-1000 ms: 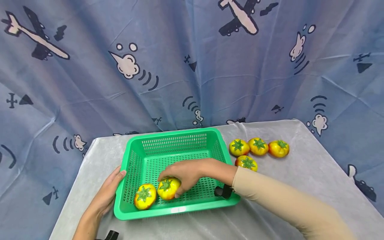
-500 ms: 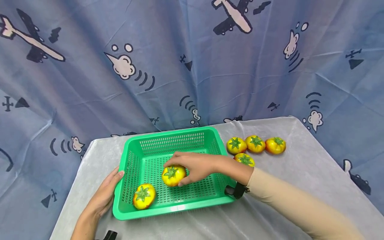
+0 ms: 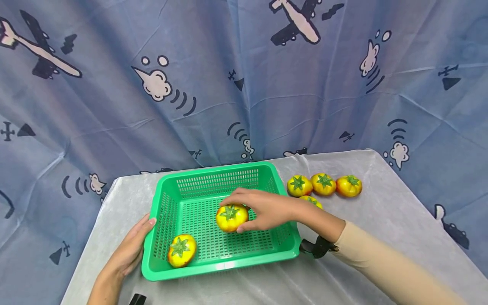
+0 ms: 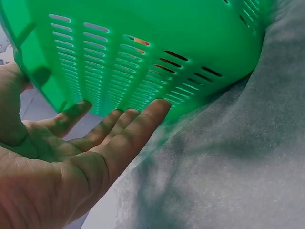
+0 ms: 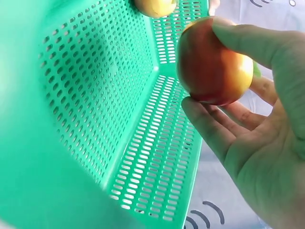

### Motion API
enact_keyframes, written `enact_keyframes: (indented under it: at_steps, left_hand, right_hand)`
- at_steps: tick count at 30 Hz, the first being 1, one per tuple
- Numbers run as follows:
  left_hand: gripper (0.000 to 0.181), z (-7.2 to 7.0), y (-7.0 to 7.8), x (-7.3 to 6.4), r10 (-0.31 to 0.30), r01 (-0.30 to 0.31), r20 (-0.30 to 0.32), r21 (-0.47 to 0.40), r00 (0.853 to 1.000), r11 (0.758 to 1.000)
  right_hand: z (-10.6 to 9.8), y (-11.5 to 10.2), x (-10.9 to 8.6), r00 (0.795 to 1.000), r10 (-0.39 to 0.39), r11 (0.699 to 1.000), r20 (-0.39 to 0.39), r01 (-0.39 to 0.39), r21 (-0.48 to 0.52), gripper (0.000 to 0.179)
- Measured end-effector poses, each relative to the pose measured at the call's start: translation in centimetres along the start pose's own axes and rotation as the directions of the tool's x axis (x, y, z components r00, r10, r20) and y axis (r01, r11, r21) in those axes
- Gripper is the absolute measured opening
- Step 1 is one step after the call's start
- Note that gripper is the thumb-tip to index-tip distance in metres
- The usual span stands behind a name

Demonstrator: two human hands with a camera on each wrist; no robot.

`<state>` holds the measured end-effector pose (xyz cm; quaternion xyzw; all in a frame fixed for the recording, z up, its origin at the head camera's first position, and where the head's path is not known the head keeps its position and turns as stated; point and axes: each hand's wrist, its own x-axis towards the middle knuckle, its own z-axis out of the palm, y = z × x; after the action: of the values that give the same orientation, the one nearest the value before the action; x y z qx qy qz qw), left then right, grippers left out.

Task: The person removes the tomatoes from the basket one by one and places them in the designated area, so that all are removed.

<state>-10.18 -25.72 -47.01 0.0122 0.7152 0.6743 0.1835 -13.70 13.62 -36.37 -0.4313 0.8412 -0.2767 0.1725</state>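
Note:
In the head view, my right hand (image 3: pixel 267 207) holds a yellow-and-red tomato (image 3: pixel 230 219) with a green star-shaped top, above the floor of the green basket (image 3: pixel 221 265). Its thumb and fingertips grip the sides; the right wrist view shows the tomato's reddish underside (image 5: pixel 209 64). A second tomato (image 3: pixel 181 250) lies in the basket's near left corner. My left hand (image 3: pixel 131 245) holds the basket's left side, thumb on the rim. In the left wrist view its fingers (image 4: pixel 128 143) reach along the slotted outer wall (image 4: pixel 119 57).
Right of the basket, three tomatoes (image 3: pixel 324 184) sit in a row on the grey cloth-covered table (image 3: pixel 366 228). Another tomato (image 3: pixel 311 201) is partly hidden behind the right forearm. A blue curtain (image 3: pixel 213 84) with printed planes hangs behind the table.
My right hand has lifted the tomato from beside the other one in the near left part of the basket and carried it right and away. The left hand stays at the basket's side.

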Motion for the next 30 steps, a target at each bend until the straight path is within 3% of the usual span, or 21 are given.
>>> enact_keyframes:
  at_steps: [7,18,30]
  left_hand:
    - [0.069,0.0,0.1,0.0,-0.002,0.002,0.006,-0.010,1.000,1.000]
    - [0.069,0.0,0.2,0.0,-0.016,0.016,-0.013,0.001,1.000,1.000]
    - [0.070,0.1,0.2,0.0,-0.019,0.019,-0.006,-0.003,1.000,1.000]
  right_hand:
    - [-0.1,0.5,-1.8,0.998,0.029,1.000,-0.062,-0.028,0.008,0.062]
    - [0.0,1.4,-5.0,0.976,0.084,0.989,-0.201,-0.057,0.137,0.066]
    - [0.3,2.0,-7.3,0.937,0.086,0.995,-0.339,-0.064,0.076,0.066]
